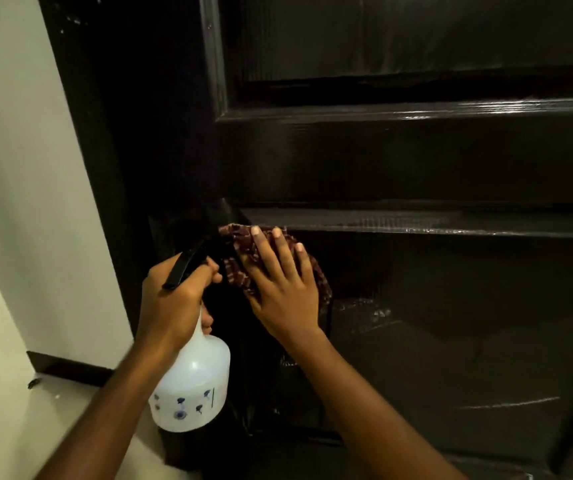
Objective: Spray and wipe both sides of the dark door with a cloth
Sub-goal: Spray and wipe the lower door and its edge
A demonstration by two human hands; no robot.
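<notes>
Against the dark door [416,161], flat right hand [281,289] on cloth [235,237], left hand [174,299] around spray bottle [191,386]

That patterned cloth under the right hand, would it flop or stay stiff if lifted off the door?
Probably floppy: the cloth bunches in folds around the flat right hand and droops at its lower edge. Likely light, since straight fingers alone pin it to the dark door.
</notes>
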